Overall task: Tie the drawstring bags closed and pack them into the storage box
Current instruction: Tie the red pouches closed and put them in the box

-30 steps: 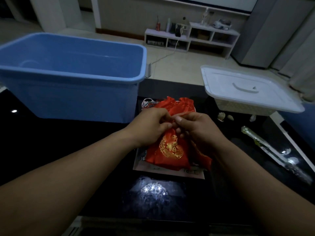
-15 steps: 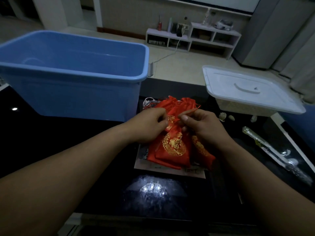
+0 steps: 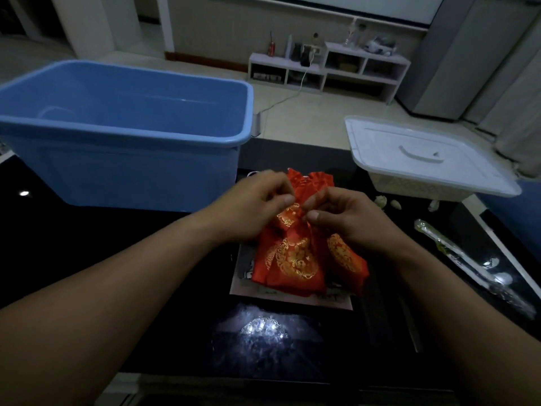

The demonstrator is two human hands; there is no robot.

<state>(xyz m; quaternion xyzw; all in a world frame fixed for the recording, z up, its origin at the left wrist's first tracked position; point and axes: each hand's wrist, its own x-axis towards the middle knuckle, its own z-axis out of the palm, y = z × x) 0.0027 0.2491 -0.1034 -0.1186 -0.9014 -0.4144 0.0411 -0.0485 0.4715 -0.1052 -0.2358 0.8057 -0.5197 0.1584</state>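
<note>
Since a second ago the two hands have drawn slightly apart at the bag's mouth, and the cloth there looks more bunched. In the head view, the left hand (image 3: 251,206) and the right hand (image 3: 348,218) meet over the neck of a red satin drawstring bag with gold embroidery (image 3: 295,259), each with fingers curled and thumb pinching the gathered cloth. The cord itself is too thin and dim to make out. That bag lies on top of other red bags of the same kind (image 3: 345,256), all on a pale printed paper sheet (image 3: 292,300) on the glossy black table (image 3: 87,244). Its long axis runs from twelve to six o'clock, with the neck at the twelve o'clock end under the fingertips and the body trailing toward the person. The large open blue plastic storage box (image 3: 131,174) stands at about ten o'clock from the hands, near the left hand and well apart from the right, so the left arm looks better placed to carry the bag over once the knot is made. At two o'clock sits a white plastic lid with a moulded handle (image 3: 424,153), resting on a pale basket. The print on the sheet is too small to read, and no brand or label shows.
</note>
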